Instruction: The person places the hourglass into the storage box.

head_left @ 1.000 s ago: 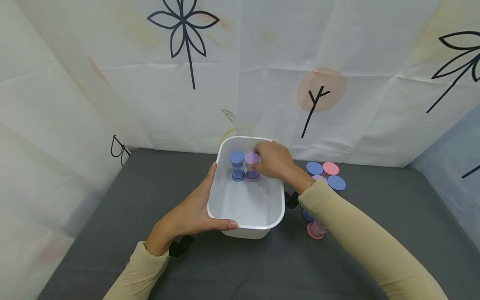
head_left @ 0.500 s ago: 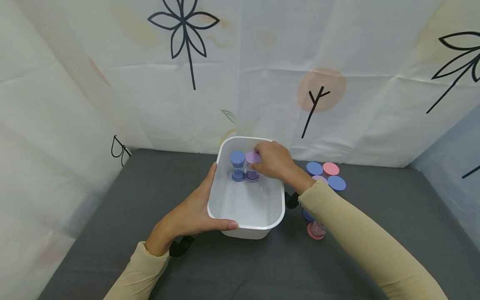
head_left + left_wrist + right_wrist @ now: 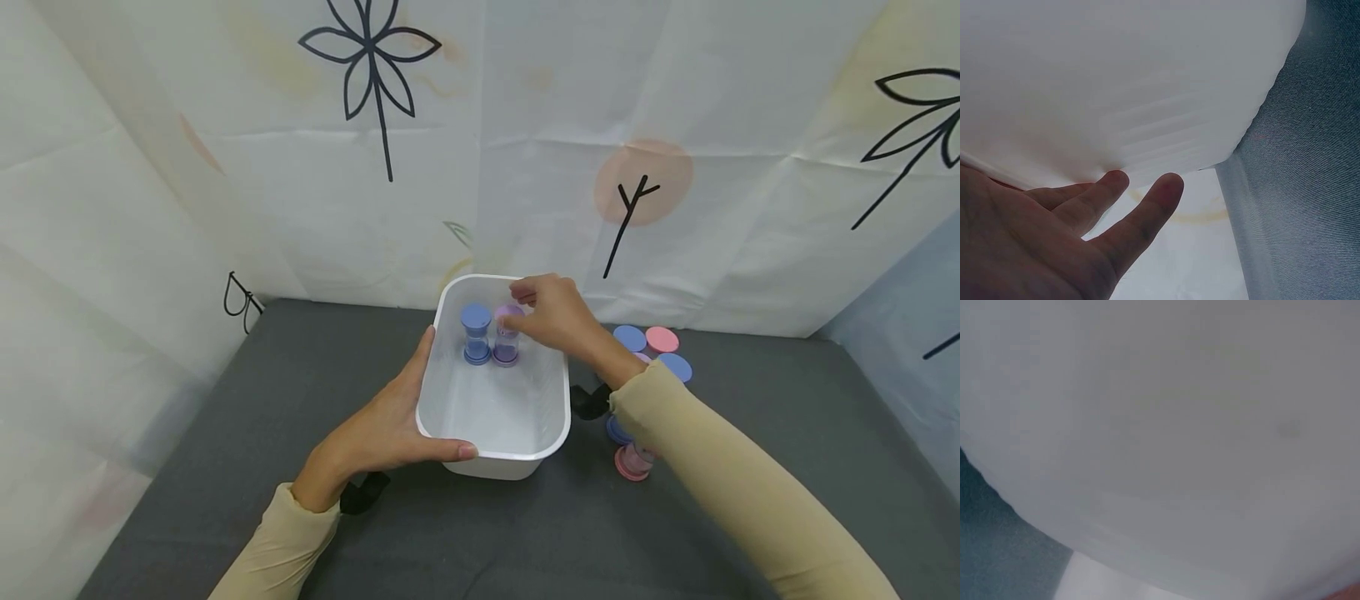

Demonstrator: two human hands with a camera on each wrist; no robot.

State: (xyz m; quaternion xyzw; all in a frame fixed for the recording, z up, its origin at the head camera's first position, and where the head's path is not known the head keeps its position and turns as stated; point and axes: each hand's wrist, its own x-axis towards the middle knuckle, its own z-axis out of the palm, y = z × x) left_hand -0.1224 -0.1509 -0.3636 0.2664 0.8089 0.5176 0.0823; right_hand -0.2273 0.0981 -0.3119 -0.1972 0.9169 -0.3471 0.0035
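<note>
A white plastic bin (image 3: 491, 417) stands on the dark cloth. Inside it, toward the back, a blue sand timer (image 3: 476, 318) and a purple sand timer (image 3: 507, 343) stand upright side by side. My right hand (image 3: 558, 312) reaches over the bin's right rim, with thumb and fingers spread apart around the purple timer's top. Along the bin's left side lies my left hand (image 3: 378, 425), thumb stretched along the near rim. In the left wrist view its straight fingers (image 3: 1141, 225) lie by the outer wall. Only blurred white bin wall fills most of the right wrist view.
Right of the bin, several more sand timers stand on the cloth, including a pink-topped timer (image 3: 662, 339) and a blue-topped timer (image 3: 628, 337). My right sleeve (image 3: 720, 450) partly hides this group. A printed white curtain (image 3: 525, 167) hangs behind the table.
My right hand's fingers have spread and lifted off the purple timer's top, and the hand has shifted slightly right. The purple timer stays standing in the bin. My left hand keeps its place.
</note>
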